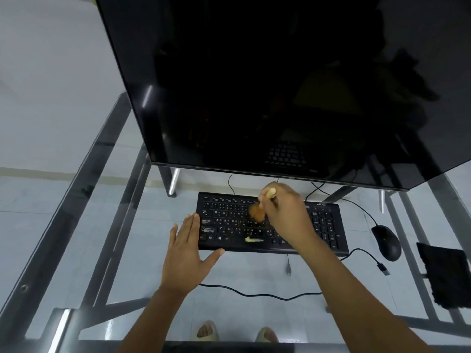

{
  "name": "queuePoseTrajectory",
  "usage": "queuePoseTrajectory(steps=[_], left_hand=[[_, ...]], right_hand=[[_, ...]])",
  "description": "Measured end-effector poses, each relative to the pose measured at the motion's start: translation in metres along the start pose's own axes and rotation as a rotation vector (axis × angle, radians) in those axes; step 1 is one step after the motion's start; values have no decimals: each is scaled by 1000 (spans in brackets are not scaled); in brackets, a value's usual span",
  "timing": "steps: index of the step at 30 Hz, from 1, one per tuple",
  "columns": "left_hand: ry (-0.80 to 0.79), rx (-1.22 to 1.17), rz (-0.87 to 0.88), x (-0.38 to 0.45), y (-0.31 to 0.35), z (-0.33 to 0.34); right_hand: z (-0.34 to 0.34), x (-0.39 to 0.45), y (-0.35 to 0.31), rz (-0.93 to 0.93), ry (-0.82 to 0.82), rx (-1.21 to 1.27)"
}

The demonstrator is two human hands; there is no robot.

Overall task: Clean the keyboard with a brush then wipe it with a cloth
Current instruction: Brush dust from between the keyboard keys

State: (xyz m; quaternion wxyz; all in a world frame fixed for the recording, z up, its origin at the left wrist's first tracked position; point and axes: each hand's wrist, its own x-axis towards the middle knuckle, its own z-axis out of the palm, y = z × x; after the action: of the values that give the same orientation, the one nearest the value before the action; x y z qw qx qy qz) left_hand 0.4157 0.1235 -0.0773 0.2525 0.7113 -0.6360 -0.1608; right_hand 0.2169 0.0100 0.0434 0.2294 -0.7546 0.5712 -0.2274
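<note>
A black keyboard (229, 220) lies on the glass desk below the monitor. My right hand (288, 212) grips a small brush (257, 212) with a pale handle and orange-brown bristles; the bristles, blurred, touch the keys in the keyboard's middle. My left hand (184, 253) lies flat with straight fingers at the keyboard's left front corner, fingertips against its left edge and thumb along its front edge. A pale smear sits on the space bar. A black cloth (446, 276) lies on the desk at the far right.
A large dark monitor (280, 80) stands just behind the keyboard on a glass desk (127, 212) with a metal frame. A black mouse (386, 242) lies right of the keyboard. Black cables (254, 294) run across the desk in front. Two feet show below the glass.
</note>
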Motion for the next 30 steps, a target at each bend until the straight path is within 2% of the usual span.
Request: queuePoseTrajectory(steps=[2,3,5,6,7,9,10,14,17,19,21,24,25,27,28,29,30], left_hand=[[-18,13,-6,4,4,0],[-12,34,-3,7,8,-2],[0,81,40,15,21,-4],[-4,89,70,19,29,-5],[-21,90,102,23,38,-5],[-78,89,160,32,56,-1],[-114,93,178,35,64,3],[-262,163,213,44,80,17],[-311,188,217,47,86,25],[-330,205,229,47,89,29],[-339,207,239,48,92,31],[-345,200,237,48,96,34],[-345,204,237,49,98,35],[-353,232,244,52,102,37],[-357,240,247,54,105,37],[-362,237,248,56,107,38],[-369,230,248,58,110,38]], right_hand=[[-10,5,4,35,135,119],[-15,7,7,74,118,198],[-18,7,12,178,-98,294],[-18,6,15,175,-145,226],[-17,5,19,160,-120,166],[-22,7,21,84,79,73],[-25,7,23,72,119,91],[-30,3,27,130,-58,108],[-35,3,35,99,136,94],[-40,0,41,168,66,200],[-41,-6,45,202,-53,156],[-46,-11,52,186,144,107],[-49,-11,54,204,146,144],[-52,-13,55,237,-5,227],[-52,-15,55,215,-57,188],[-52,-16,56,190,-37,145],[-52,-16,57,153,54,96]])
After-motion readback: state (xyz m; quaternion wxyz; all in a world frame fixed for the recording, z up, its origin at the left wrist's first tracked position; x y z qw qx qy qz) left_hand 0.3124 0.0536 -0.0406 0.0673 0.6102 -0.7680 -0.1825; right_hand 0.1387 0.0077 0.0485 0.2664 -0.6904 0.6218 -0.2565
